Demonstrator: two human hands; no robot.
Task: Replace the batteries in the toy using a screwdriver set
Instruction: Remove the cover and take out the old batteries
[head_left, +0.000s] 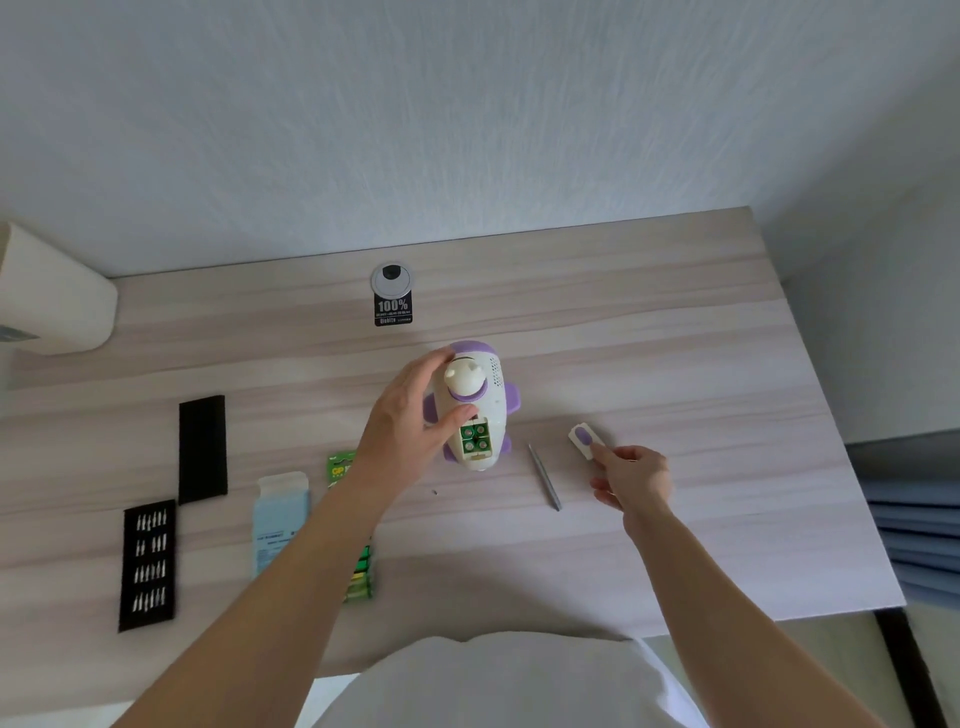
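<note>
Here, mid-desk (675, 322), white-and-purple toy (475, 410) clasped by left hand (410, 415), thumb below and fingers curled over the far end, green batteries (475, 438) exposed in the open bay, battery cover (584, 439) pinched at its near edge by right hand (631, 475), screwdriver (544, 475) flat between.

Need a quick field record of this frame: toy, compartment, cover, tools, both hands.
toy: white and purple toy on the desk
compartment: open, four batteries seated
cover: battery cover lies right of the toy
screwdriver: screwdriver lies between toy and cover
bit tray: bit tray at far left
left hand: left hand grips the toy
right hand: right hand fingertips at the cover's near end
</note>
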